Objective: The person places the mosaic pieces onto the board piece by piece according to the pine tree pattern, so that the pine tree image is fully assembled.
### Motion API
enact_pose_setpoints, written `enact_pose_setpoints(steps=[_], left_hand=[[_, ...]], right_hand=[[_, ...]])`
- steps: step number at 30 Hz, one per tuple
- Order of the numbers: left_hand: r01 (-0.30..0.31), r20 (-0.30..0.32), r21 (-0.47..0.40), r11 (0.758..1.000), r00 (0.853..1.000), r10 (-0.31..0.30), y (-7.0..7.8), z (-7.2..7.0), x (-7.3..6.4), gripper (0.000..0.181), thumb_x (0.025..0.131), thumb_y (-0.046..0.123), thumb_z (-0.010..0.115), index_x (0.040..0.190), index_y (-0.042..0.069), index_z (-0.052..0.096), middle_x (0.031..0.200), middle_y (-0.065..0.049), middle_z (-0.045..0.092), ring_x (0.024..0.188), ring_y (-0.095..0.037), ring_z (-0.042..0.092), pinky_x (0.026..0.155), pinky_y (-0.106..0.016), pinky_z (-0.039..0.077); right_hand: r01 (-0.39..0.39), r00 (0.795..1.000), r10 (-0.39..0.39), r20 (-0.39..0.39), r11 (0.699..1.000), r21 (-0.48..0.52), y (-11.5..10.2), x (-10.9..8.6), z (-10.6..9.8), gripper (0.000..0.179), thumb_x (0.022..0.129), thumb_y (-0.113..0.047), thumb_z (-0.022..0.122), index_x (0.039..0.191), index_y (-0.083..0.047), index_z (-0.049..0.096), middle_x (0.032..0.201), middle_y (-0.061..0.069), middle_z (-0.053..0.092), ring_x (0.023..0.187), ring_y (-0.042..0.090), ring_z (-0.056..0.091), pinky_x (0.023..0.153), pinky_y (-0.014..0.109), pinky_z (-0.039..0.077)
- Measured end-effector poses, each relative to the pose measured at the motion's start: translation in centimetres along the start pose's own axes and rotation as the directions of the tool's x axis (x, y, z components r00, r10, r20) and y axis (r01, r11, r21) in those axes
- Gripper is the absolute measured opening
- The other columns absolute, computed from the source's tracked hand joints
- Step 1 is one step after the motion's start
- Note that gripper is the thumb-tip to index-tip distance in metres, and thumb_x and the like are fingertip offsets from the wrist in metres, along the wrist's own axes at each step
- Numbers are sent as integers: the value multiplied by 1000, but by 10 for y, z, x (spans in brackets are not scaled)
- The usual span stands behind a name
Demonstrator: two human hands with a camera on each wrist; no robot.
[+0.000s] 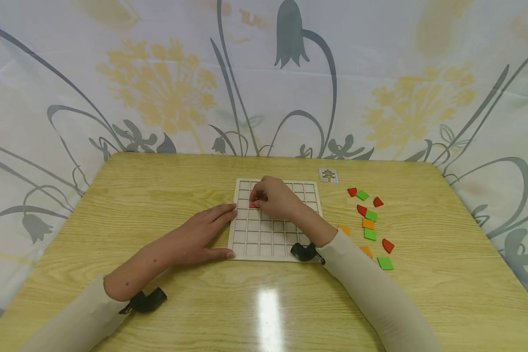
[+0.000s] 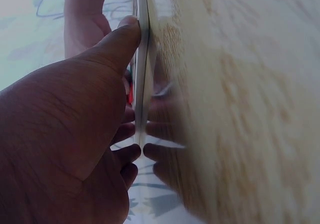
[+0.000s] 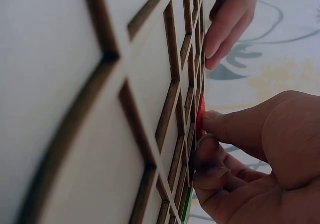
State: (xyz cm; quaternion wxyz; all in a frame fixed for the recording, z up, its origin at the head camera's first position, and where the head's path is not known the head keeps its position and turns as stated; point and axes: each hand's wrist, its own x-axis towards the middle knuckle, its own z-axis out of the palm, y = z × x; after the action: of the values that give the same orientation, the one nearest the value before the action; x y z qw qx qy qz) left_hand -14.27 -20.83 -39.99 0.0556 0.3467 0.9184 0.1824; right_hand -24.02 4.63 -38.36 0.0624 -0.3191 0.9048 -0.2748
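Observation:
A pale wooden grid board [image 1: 253,237] with square cells lies flat on the table. My right hand [image 1: 278,198] reaches over its upper left part and pinches a red piece [image 1: 253,205] at one of the cells. In the right wrist view the thumb and fingertips meet at that red piece [image 3: 201,115], and a green piece [image 3: 187,204] shows further along the grid. Extended fingers of my left hand [image 1: 198,239] touch the board's left edge, with the thumb at the lower left corner. The right hand and forearm hide part of the grid.
Right of the board lie scattered pieces: a green square [image 1: 385,263], a red quarter-round [image 1: 388,245], an orange square [image 1: 368,223] and several others. A small pattern card [image 1: 328,175] lies behind the board's right corner. Flower-patterned fabric [image 1: 264,98] borders the table's back edge.

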Motion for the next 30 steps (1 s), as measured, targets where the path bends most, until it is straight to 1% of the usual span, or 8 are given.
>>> enact_pose_setpoints(steps=[9,13,16,22,30], left_hand=[[-7,-1,4,1000,1000,7,0,1,0,91,99,55,72,166,4,34,173,-12,28,157,-38,31,122,-62,33],[-3,1,7,1000,1000,3,1,1,0,92,99,55,71,166,4,35,173,-12,28,158,-38,30,122,-62,33],[-1,-2,9,1000,1000,1,1,1,0,92,99,55,71,165,4,35,173,-11,28,158,-37,30,122,-62,33],[-7,-11,10,1000,1000,8,2,1,0,91,98,53,73,165,3,36,173,-12,30,158,-38,31,122,-62,33],[-10,-9,18,1000,1000,10,2,-1,1,92,98,53,73,165,3,35,173,-13,29,158,-38,31,122,-61,33]], right_hand=[[22,1000,-22,10,1000,-1,1,-3,1,15,99,-1,68,101,-7,81,97,6,68,89,20,57,80,35,51],[25,1000,-25,6,1000,-8,0,-7,-1,13,100,-4,68,106,-6,80,100,7,67,89,20,58,81,35,51],[20,1000,-20,6,1000,-6,0,-11,-4,12,101,-7,68,106,-6,79,100,6,68,87,19,58,79,34,52],[22,1000,-23,22,999,26,2,-27,-15,11,103,-11,67,105,-7,77,95,2,71,80,15,61,75,33,54],[4,1000,-4,-21,999,39,10,-51,-31,12,104,-10,67,108,-5,77,95,0,72,83,14,65,78,35,56]])
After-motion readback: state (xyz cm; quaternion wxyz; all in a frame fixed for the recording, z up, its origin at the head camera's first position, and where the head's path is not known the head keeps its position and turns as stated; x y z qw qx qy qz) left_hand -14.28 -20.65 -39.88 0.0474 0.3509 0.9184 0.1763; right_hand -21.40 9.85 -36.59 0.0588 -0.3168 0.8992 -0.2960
